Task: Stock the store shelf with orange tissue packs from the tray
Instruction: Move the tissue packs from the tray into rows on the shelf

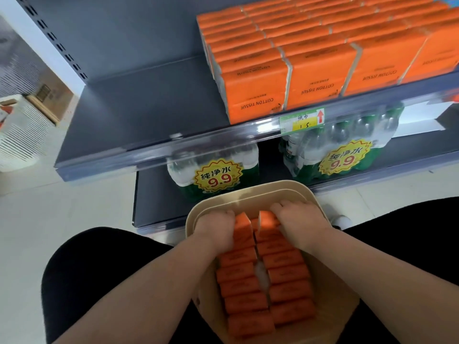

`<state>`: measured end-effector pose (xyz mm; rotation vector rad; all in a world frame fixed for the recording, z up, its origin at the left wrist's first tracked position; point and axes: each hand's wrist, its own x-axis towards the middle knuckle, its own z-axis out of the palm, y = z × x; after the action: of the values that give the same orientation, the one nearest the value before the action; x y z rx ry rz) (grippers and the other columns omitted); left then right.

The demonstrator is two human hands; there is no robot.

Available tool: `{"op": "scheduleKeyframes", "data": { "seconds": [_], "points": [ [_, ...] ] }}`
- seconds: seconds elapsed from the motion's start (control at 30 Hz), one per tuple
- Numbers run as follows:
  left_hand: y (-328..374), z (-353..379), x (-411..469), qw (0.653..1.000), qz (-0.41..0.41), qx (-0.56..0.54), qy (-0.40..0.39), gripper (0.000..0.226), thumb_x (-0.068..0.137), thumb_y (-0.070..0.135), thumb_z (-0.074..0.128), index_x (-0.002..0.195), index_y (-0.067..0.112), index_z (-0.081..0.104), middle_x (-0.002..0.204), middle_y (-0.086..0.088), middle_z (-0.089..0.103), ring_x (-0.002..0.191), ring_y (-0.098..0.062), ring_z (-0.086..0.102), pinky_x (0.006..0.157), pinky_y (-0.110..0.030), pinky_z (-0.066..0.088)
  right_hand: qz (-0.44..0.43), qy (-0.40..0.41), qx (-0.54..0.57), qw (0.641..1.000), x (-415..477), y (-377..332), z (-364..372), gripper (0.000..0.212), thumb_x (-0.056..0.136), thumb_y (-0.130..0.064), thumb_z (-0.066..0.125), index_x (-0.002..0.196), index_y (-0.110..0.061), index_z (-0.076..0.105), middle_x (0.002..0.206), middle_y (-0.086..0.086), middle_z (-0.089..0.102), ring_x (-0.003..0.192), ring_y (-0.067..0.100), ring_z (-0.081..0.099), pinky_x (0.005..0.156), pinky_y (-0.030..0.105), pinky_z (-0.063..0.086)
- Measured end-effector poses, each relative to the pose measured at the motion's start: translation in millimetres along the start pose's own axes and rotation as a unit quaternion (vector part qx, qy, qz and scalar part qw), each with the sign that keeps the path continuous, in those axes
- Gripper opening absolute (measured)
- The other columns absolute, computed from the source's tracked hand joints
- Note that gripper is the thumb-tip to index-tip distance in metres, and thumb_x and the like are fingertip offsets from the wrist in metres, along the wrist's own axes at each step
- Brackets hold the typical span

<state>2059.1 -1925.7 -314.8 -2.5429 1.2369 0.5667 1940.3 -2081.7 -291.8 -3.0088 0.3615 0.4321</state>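
The tan rounded-square plastic tray (pixel 248 192) rested on the person's black-clad lap (pixel 99 269). It held two columns of small orange wrapped tissue packs (pixel 246 304), lying side by side with a narrow gap between the columns.

At the tray's far end, the left hand (pixel 216 230) had its fingers curled down over the outer side of the left column. It gripped the left end pack (pixel 242 223), which stood tilted above its neighbours. The right hand (pixel 296 219) gripped the right end pack (pixel 268 218) the same way. Both sets of fingertips were hidden behind the packs.

Just beyond the tray, on the low shelf, stood two shrink-wrapped bundles of clear water bottles with green labels (pixel 347 145). Each carried a yellow starburst sticker (pixel 218 177) reading "纯净水 9.9".

Above and beyond the tray ran the dark grey metal store shelf (pixel 139 103) with a clear plastic front rail. A green-and-yellow price tag with a red arrow (pixel 301 120) sat on that rail, its handwriting too blurred to read.

Farther back, to the tray's right, rows of larger stocked orange packs (pixel 315 70) filled the shelf, printed "COTTON TISSUE" and seen upside down.

Far to the tray's left stood a white slatted crate (pixel 22 135).
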Motion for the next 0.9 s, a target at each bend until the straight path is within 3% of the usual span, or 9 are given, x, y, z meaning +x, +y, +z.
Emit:
{"op": "scheduleKeyframes", "data": {
  "seconds": [0.17,0.37,0.63,0.77,0.9],
  "points": [
    [-6.7,-21.2,-46.7,0.997,-0.008,-0.013,0.076,0.036,0.083,0.025,0.053,0.117,0.014,0.048,0.111,-0.007,0.062,0.100,-0.026,0.061,0.078,-0.036,0.049,-0.011,0.062,0.013,0.998,-19.5,-21.1,-22.5,0.037,0.090,-0.018,0.047,0.127,-0.025,0.044,0.122,0.002,0.057,0.112,0.025,0.054,0.091,0.037,0.042],
    [-38.3,-77.3,-99.8,0.968,-0.060,-0.083,0.228,0.032,0.084,0.029,0.051,0.113,0.018,0.048,0.112,-0.004,0.057,0.096,-0.027,0.061,0.076,-0.038,0.049,-0.020,0.207,-0.002,0.978,-39.6,-35.7,-89.5,0.042,0.090,-0.023,0.052,0.130,-0.027,0.040,0.118,-0.002,0.057,0.110,0.022,0.053,0.088,0.039,0.042],
    [-76.2,-179.7,-128.3,0.889,-0.118,-0.150,0.415,0.031,0.087,0.023,0.052,0.117,0.017,0.049,0.113,-0.005,0.053,0.100,-0.028,0.056,0.073,-0.038,0.045,0.010,0.366,-0.010,0.931,-25.9,-36.2,-212.4,0.049,0.087,-0.018,0.057,0.132,-0.028,0.041,0.122,0.002,0.056,0.115,0.028,0.048,0.087,0.041,0.034],
    [-100.8,-205.0,-109.6,0.880,-0.149,-0.153,0.425,0.030,0.089,0.021,0.052,0.118,0.016,0.050,0.111,-0.007,0.054,0.104,-0.028,0.054,0.075,-0.040,0.047,0.039,0.388,-0.030,0.920,4.4,-24.4,-250.5,0.046,0.087,-0.015,0.056,0.130,-0.026,0.044,0.121,0.003,0.056,0.114,0.029,0.047,0.088,0.043,0.035],
    [-129.5,-221.2,-67.0,0.909,-0.162,-0.128,0.361,0.031,0.090,0.020,0.049,0.121,0.016,0.050,0.113,-0.010,0.053,0.105,-0.031,0.053,0.076,-0.042,0.048,0.056,0.381,-0.045,0.922,43.7,-10.2,-274.5,0.045,0.087,-0.009,0.046,0.130,-0.024,0.045,0.122,0.005,0.054,0.116,0.030,0.045,0.090,0.045,0.035]
  ]
}}
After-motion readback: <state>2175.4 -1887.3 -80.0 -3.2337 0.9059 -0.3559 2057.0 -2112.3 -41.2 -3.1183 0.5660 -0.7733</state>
